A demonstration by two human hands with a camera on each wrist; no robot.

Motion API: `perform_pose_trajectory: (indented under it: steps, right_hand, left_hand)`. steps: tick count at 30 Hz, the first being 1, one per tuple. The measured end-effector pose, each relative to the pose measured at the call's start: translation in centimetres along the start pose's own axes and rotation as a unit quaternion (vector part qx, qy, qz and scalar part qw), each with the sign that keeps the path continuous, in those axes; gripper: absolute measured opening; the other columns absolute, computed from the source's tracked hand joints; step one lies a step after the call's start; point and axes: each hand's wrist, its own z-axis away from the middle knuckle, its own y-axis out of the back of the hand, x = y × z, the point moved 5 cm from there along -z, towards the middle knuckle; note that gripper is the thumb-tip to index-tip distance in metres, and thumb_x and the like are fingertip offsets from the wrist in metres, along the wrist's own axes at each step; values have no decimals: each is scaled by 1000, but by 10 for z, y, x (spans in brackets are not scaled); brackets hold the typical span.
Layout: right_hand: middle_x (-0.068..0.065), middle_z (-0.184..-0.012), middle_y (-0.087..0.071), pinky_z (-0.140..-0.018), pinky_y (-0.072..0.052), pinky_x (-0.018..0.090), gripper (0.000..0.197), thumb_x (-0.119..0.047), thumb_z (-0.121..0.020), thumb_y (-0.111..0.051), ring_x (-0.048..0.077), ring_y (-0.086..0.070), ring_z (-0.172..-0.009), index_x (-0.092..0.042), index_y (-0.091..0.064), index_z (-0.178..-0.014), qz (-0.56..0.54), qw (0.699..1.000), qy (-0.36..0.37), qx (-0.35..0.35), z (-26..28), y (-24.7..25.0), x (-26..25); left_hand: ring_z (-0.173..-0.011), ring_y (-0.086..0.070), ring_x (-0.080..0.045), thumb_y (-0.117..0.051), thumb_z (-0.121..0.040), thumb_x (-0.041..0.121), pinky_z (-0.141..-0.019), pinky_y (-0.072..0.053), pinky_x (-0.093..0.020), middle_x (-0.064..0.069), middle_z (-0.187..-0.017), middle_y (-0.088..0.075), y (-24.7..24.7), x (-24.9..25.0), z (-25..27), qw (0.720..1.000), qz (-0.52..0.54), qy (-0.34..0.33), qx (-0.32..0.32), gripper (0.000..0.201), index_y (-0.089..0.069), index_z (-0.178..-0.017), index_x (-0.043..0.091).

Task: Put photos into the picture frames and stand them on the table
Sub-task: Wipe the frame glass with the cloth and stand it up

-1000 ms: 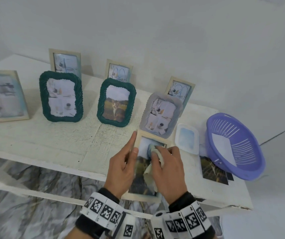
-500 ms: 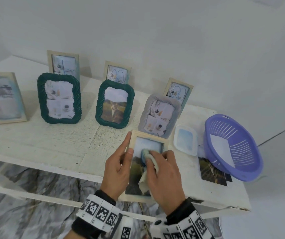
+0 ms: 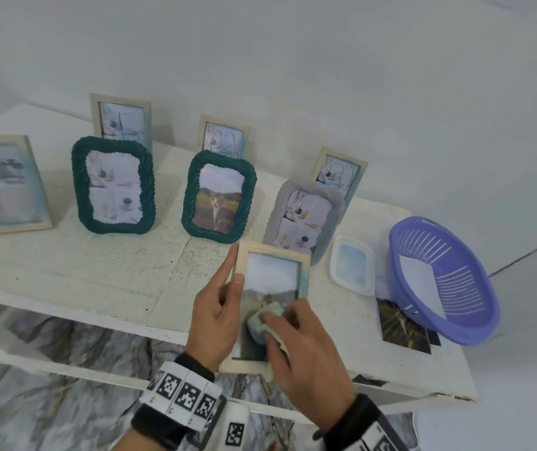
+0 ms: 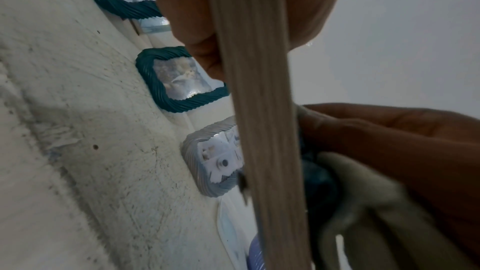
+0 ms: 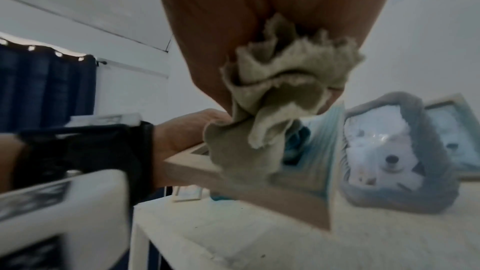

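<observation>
Landmark: the wooden frame (image 3: 272, 288), held over the front edge of the white table (image 3: 65, 265), just in front of the grey woven frame (image 3: 304, 219).
Frame axis: long side runs away from the person, top end toward the grey woven frame; its glass faces up and is tilted.
Left hand (image 3: 218, 314): grips the left edge of the wooden frame, thumb on the front, fingers behind.
Right hand (image 3: 306, 343): on the lower part of the glass, fingers curled around a pale cloth (image 3: 265, 320) and pressing it to the glass.
Nearer hand: both touch the frame; the left alone carries it.
Judgement: the photo seems already inside; standing the frame needs its far end raised.
Free place: the table to the left of the frame.
</observation>
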Motion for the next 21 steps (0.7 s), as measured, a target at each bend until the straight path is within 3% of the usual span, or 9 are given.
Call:
perform_pose_trajectory:
  steps: [2, 6, 8, 10, 12, 15, 18, 21]
  right_hand:
    - [-3, -96, -38, -62, -40, 21, 17, -25, -93, -50, 13, -42, -75, -22, -62, -105, 29, 999, -14, 9, -8, 5, 11]
    - [4, -94, -42, -64, -48, 32, 25, -25, -92, -47, 22, -49, -73, -15, -65, -106, 45, 994, -64, 82, -35, 18, 22]
    - [2, -95, -42, -65, -43, 24, 21, -20, -91, -51, 18, -46, -74, -16, -65, -107, 32, 998, -17, 52, -34, 16, 9]
    - [-2, -96, -40, -64, -37, 16, 19, -19, -91, -51, 10, -38, -76, -19, -63, -106, 23, 998, 42, -32, -20, 8, -8]
    - [-2, -97, -40, -61, -39, 19, 18, -23, -93, -50, 8, -34, -78, -22, -61, -107, 32, 992, 81, -93, -7, 4, -15]
    - [0, -99, -43, -61, -52, 27, 19, -25, -93, -47, 11, -44, -79, -20, -63, -102, 64, 994, 62, -66, -18, 11, 0]
    - [3, -94, -41, -59, -49, 34, 16, -19, -91, -51, 18, -44, -75, -16, -64, -101, 75, 997, 23, -18, -35, 21, 3]
    - [1, -94, -43, -55, -46, 28, 21, -22, -91, -45, 16, -44, -78, -21, -63, -100, 84, 989, 86, -83, -27, 14, -14]
  left_hand:
    - [-47, -22, -4, -46, -101, 18, -46, -21, -13, 11, -50, -21, -1, 1, 2, 1000, -1, 1, -9, 46, -39, -145, 31]
    - [-45, -20, -4, -45, -102, 18, -45, -20, -12, 13, -48, -20, -6, 5, 1, 1000, 8, 7, -19, 45, -38, -143, 34]
    - [-44, -21, -4, -45, -102, 18, -44, -21, -12, 13, -47, -21, -4, 5, -4, 1000, 14, 13, -14, 44, -38, -143, 34]
    - [-44, -21, -5, -45, -102, 19, -44, -22, -12, 11, -47, -21, 0, 3, -9, 1000, 19, 20, -7, 44, -39, -142, 37]
    - [-44, -20, -5, -45, -102, 20, -44, -21, -13, 11, -47, -20, 3, 1, -11, 1000, 16, 24, 2, 43, -40, -141, 38]
    - [-45, -19, -5, -45, -102, 20, -44, -20, -14, 12, -48, -19, 2, -1, -10, 999, 15, 28, 0, 43, -40, -142, 36]
    - [-46, -18, -5, -46, -102, 21, -44, -20, -14, 13, -50, -19, 0, -1, -13, 999, 18, 30, -8, 43, -41, -142, 35]
    - [-46, -17, -5, -46, -102, 20, -43, -20, -14, 12, -50, -17, 5, -1, -18, 999, 23, 36, -13, 44, -42, -144, 31]
